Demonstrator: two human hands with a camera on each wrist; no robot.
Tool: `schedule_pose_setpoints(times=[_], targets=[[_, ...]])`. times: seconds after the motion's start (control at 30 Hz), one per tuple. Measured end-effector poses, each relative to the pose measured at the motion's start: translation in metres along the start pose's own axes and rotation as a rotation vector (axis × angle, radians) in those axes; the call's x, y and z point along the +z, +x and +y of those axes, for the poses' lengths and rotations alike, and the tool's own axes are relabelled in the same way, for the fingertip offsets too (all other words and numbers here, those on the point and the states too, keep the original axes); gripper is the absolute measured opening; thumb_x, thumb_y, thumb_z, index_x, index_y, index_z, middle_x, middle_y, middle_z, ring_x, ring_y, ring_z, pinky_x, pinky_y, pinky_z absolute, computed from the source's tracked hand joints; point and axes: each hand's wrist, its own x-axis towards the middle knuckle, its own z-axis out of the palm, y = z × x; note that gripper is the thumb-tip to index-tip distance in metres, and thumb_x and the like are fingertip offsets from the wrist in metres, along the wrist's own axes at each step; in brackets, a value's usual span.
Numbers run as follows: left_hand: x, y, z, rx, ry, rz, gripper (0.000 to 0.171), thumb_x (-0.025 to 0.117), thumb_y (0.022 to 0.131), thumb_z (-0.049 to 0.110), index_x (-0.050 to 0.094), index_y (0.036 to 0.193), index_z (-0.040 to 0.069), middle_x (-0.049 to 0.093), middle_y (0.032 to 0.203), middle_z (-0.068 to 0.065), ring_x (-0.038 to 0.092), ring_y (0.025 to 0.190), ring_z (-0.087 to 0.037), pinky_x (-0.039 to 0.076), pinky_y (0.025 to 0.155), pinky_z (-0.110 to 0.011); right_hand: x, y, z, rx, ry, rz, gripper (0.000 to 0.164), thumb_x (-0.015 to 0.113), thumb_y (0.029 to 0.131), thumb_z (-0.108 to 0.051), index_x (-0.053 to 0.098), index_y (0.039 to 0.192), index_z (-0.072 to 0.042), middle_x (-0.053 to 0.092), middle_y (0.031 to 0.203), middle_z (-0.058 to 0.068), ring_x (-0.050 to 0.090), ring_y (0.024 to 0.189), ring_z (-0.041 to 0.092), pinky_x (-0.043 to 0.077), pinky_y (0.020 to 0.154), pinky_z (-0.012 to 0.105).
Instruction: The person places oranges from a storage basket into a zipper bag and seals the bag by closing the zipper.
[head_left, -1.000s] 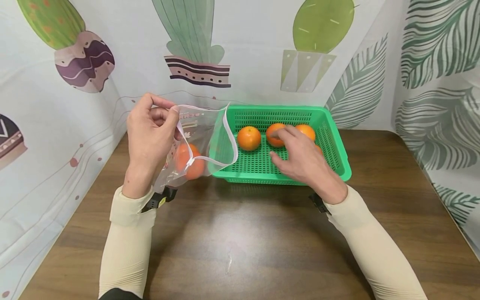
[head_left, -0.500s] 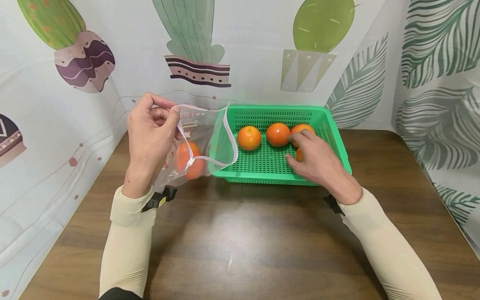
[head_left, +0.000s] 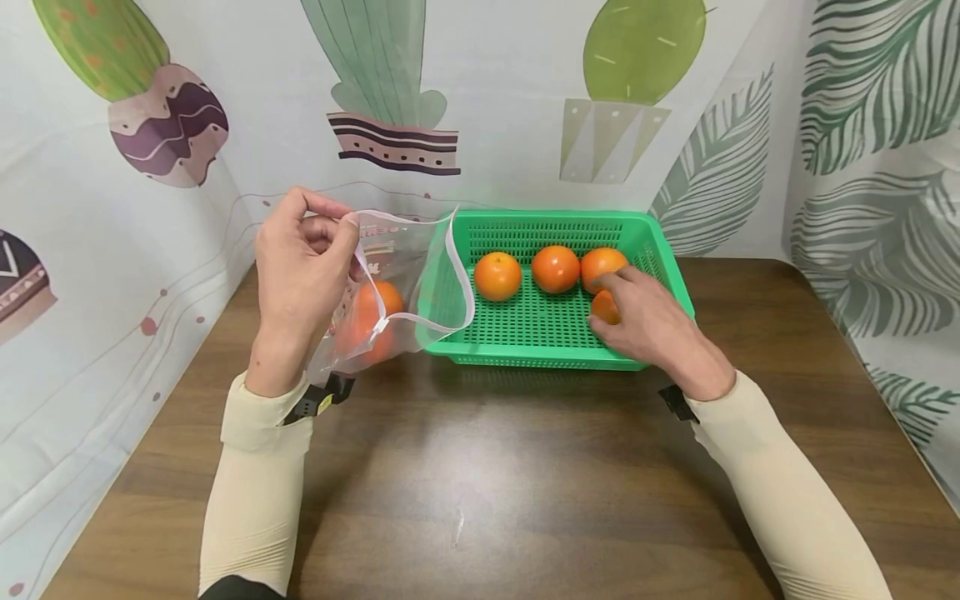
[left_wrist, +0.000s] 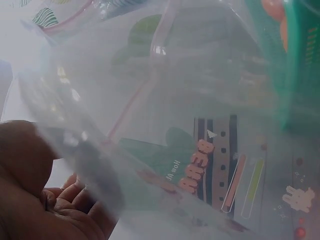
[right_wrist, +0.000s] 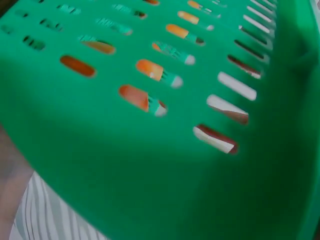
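My left hand (head_left: 300, 267) pinches the rim of a clear zip bag (head_left: 420, 250) with a white slider track, its mouth spread toward the right. One orange (head_left: 378, 304) sits inside the bag. In the left wrist view the printed plastic of the bag (left_wrist: 240, 165) fills most of the picture, beside the curled fingers of the left hand (left_wrist: 65, 200). My right hand (head_left: 648, 321) reaches into a green basket (head_left: 540, 354), thumb and fingers curled round the front right orange (head_left: 605, 308). That orange is partly hidden by the hand.
Several more oranges lie in the basket: a left orange (head_left: 498, 277), a middle orange (head_left: 556, 269) and a right orange (head_left: 603, 265) near the right hand. The basket wall (right_wrist: 125, 175) covers most of the right wrist view. A patterned cloth (head_left: 510, 100) hangs behind the wooden table (head_left: 480, 467).
My right hand has moved right, from over the middle orange to the front right one, and its fingers have come round it. The left hand stays at the bag's rim.
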Motion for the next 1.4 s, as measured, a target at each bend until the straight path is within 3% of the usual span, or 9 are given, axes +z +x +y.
schedule_pose_setpoints(times=[0.23, 0.4, 0.6, 0.7, 1.17, 1.4], targets=[[0.0, 0.0, 0.0, 0.036, 0.022, -0.014, 0.007, 0.066, 0.1, 0.007, 0.064, 0.105, 0.002, 0.07, 0.066, 0.002, 0.061, 0.044, -0.012, 0.052, 0.047, -0.02, -0.001, 0.003, 0.003, 0.109, 0.027, -0.123, 0.046, 0.065, 0.096, -0.023, 0.062, 0.133, 0.003, 0.056, 0.132, 0.024, 0.051, 0.118, 0.039, 0.046, 0.096, 0.055], [-0.001, 0.0, 0.001, 0.038, 0.026, -0.019, 0.008, 0.066, 0.101, 0.008, 0.064, 0.106, 0.003, 0.07, 0.067, 0.003, 0.061, 0.045, -0.012, 0.052, 0.047, -0.02, 0.001, 0.006, 0.007, 0.125, 0.057, -0.169, 0.047, 0.068, 0.095, -0.024, 0.062, 0.135, 0.001, 0.06, 0.131, 0.022, 0.053, 0.115, 0.038, 0.046, 0.095, 0.053], [-0.001, 0.0, 0.001, 0.048, 0.032, -0.021, 0.009, 0.066, 0.1, 0.008, 0.065, 0.106, 0.002, 0.07, 0.067, 0.003, 0.06, 0.045, -0.012, 0.052, 0.047, -0.02, 0.001, 0.01, 0.011, 0.144, 0.085, -0.23, 0.059, 0.078, 0.091, -0.032, 0.062, 0.138, 0.001, 0.066, 0.134, 0.021, 0.058, 0.121, 0.039, 0.047, 0.104, 0.057], [0.0, 0.001, 0.001, 0.05, 0.036, -0.022, 0.01, 0.066, 0.101, 0.009, 0.065, 0.107, 0.001, 0.07, 0.067, 0.002, 0.061, 0.045, -0.012, 0.051, 0.047, -0.02, -0.001, 0.009, 0.011, 0.171, 0.089, -0.253, 0.066, 0.081, 0.09, -0.041, 0.062, 0.139, -0.001, 0.066, 0.135, 0.022, 0.058, 0.121, 0.04, 0.048, 0.102, 0.057], [0.0, 0.001, -0.001, 0.04, 0.036, -0.025, 0.01, 0.066, 0.101, 0.008, 0.065, 0.107, 0.001, 0.069, 0.065, 0.003, 0.06, 0.045, -0.012, 0.049, 0.045, -0.019, 0.002, 0.01, 0.013, 0.153, 0.09, -0.238, 0.051, 0.084, 0.088, -0.041, 0.069, 0.123, -0.006, 0.071, 0.115, 0.013, 0.061, 0.105, 0.034, 0.05, 0.088, 0.048], [0.0, 0.001, -0.002, 0.037, 0.036, -0.025, 0.01, 0.066, 0.101, 0.008, 0.065, 0.107, 0.001, 0.069, 0.065, 0.003, 0.06, 0.045, -0.015, 0.048, 0.044, -0.019, 0.002, 0.012, 0.013, 0.104, 0.071, -0.17, 0.037, 0.083, 0.085, -0.031, 0.068, 0.109, -0.007, 0.065, 0.095, 0.008, 0.057, 0.093, 0.03, 0.044, 0.08, 0.042]])
